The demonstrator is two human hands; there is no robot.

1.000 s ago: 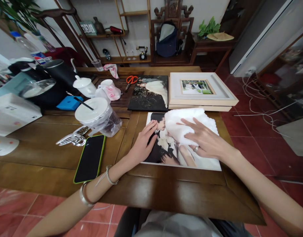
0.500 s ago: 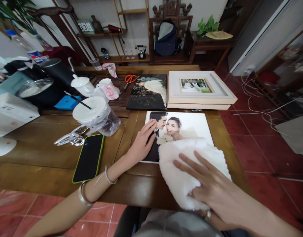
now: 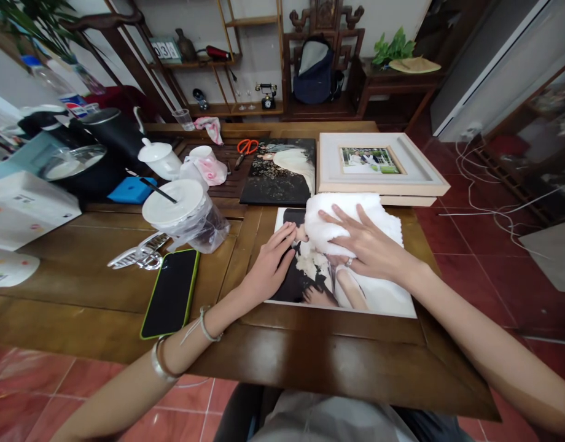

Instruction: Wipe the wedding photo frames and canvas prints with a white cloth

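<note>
A photo panel (image 3: 388,294) of a couple lies on the wooden table in front of me. My left hand (image 3: 271,261) rests flat on its left side, fingers stretched out, holding nothing. A fluffy white cloth (image 3: 322,224) covers the upper right part of the panel. On top of the cloth is my right hand (image 3: 356,242), fingers spread, pressing it down with part of the cloth tucked under the palm. Beyond the panel lie a dark photo panel (image 3: 268,184) and a pale framed picture (image 3: 331,175), stacked on another frame.
To the left are a phone (image 3: 169,294), a lidded drink cup (image 3: 174,205) in a plastic bag, and a silver hair clip (image 3: 142,252). Farther back sit orange-handled scissors (image 3: 247,147), a white teapot (image 3: 160,159) and a blue box (image 3: 131,190).
My right hand has moved the cloth up and away from me, from the panel's near edge to its far edge. The lower part of the photo now shows. My left hand stays put.
</note>
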